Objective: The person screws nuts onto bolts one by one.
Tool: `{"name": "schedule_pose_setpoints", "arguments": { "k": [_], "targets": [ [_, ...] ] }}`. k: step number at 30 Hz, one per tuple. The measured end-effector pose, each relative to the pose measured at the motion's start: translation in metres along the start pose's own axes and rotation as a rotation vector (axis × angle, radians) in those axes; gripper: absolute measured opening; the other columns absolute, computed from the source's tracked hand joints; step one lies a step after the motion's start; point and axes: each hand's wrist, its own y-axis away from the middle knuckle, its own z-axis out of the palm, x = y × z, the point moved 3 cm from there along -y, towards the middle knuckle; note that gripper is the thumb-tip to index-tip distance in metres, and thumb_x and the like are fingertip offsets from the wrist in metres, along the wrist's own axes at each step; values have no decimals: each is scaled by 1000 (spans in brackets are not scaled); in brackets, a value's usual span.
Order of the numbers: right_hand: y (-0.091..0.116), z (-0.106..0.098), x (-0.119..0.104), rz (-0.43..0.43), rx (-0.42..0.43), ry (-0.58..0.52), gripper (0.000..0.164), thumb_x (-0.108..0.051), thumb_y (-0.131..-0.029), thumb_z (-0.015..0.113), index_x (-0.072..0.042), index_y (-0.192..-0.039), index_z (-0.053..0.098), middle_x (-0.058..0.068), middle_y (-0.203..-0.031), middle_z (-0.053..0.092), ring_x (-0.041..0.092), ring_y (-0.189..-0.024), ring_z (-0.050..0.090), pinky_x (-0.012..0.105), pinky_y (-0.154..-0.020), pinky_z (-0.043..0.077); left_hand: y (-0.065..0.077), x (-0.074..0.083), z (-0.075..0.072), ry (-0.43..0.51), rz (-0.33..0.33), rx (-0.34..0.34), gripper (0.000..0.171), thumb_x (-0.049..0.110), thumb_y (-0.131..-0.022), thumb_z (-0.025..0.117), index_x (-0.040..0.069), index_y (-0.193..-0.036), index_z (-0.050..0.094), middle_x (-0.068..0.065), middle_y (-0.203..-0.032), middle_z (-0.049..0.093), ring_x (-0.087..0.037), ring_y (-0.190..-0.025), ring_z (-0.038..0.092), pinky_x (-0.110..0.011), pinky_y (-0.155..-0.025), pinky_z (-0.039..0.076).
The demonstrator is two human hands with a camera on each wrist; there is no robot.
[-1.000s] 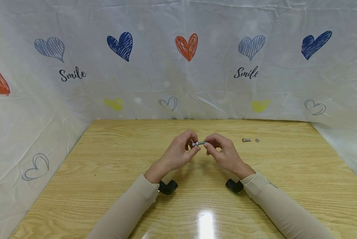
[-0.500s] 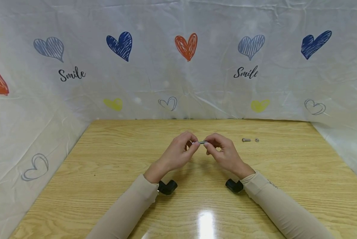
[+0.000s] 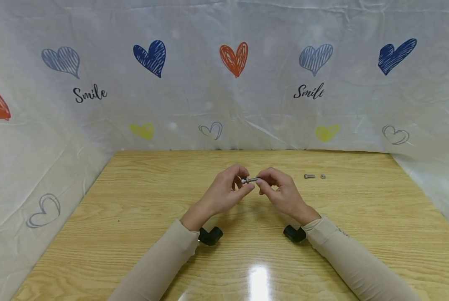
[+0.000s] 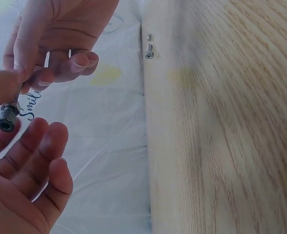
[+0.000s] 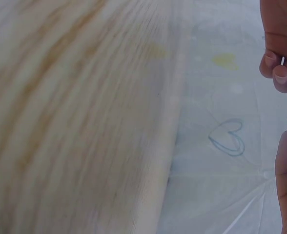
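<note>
Above the table, my right hand (image 3: 282, 190) pinches the threaded end of a metal bolt (image 3: 253, 179) between thumb and fingers. The bolt lies roughly level, its socket head (image 4: 7, 121) pointing left. A nut (image 3: 248, 180) sits around the shank near the head. My left hand (image 3: 227, 188) is at the head end, thumb and forefinger spread apart with the nut and head visible between them. Whether the left forefinger touches the bolt, I cannot tell. In the right wrist view the bolt is out of sight; only parts of the fingers (image 5: 282, 78) show at the right edge.
A second bolt (image 3: 309, 176) and a loose nut (image 3: 323, 176) lie on the wooden table (image 3: 153, 196), right of my hands. White sheeting (image 3: 194, 96) printed with hearts hangs behind the table and along its sides.
Half a second ago my left thumb and forefinger closed over the nut; now they have parted and the nut shows again. My right hand keeps its pinch on the bolt.
</note>
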Motion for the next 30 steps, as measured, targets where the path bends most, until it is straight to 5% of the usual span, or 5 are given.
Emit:
{"name": "schedule_pose_setpoints", "arguments": {
  "k": [10,21,30],
  "targets": [
    [0,0,1,-1,2,2,8,8,-92,57,6,-98,60,10,-83,62,30,-63,61,34,-62,53,-2,-1,0,2,47,21,17,5,-90,65,11,-95,50,3,-88,55,-8,-71,56,-27,-60,42],
    [0,0,0,-10,6,8,7,8,-92,57,5,-97,60,8,-80,61,29,-62,61,32,-61,52,0,0,1,-17,38,7,5,15,-97,57,11,-97,54,2,-90,55,-15,-75,57,-27,-62,45],
    [0,0,0,-12,6,-8,7,9,-91,56,8,-97,59,9,-80,60,31,-62,61,31,-61,52,0,-2,0,-22,-11,5,16,22,-101,50,13,-93,61,2,-89,55,-14,-75,53,-28,-66,47]
  ]
}}
